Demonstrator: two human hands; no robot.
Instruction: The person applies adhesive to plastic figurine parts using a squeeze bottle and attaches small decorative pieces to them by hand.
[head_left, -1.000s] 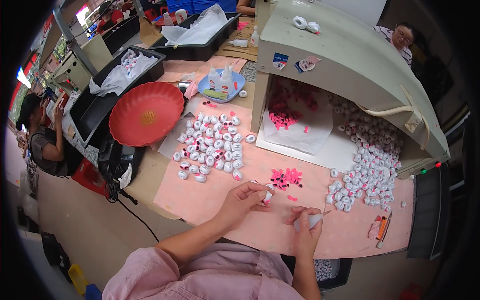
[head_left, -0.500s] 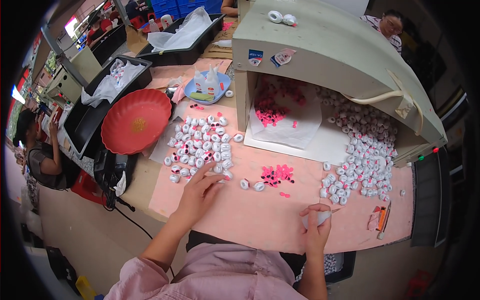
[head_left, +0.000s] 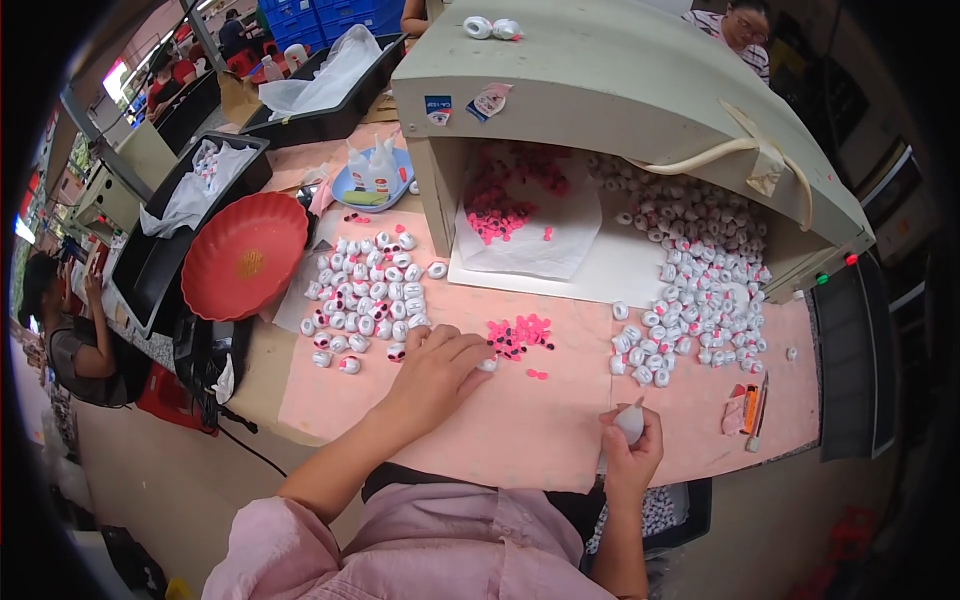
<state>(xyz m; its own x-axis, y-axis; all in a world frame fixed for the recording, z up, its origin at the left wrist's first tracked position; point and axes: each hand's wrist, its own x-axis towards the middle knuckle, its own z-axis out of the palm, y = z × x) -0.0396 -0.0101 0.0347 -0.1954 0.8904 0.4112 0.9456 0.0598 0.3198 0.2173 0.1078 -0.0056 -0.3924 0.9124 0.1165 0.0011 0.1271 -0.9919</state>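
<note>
A right hand [head_left: 628, 447] is gripping a small white egg-shaped piece [head_left: 630, 422] at the near edge of the pink table [head_left: 520, 430], fingers closed around it. The left hand [head_left: 440, 368] is resting, fingers curled, on a white piece beside scattered pink parts [head_left: 518, 334]; its grip is hidden. Just behind it, rows of finished white pieces [head_left: 368, 300] are lying; a careless sweep could be scattering them toward the red tray [head_left: 243, 256].

Small assembly workshop, heaps of white beads [head_left: 370, 295], red tray [head_left: 243, 255], workbenches (probably a factory floor)
</note>
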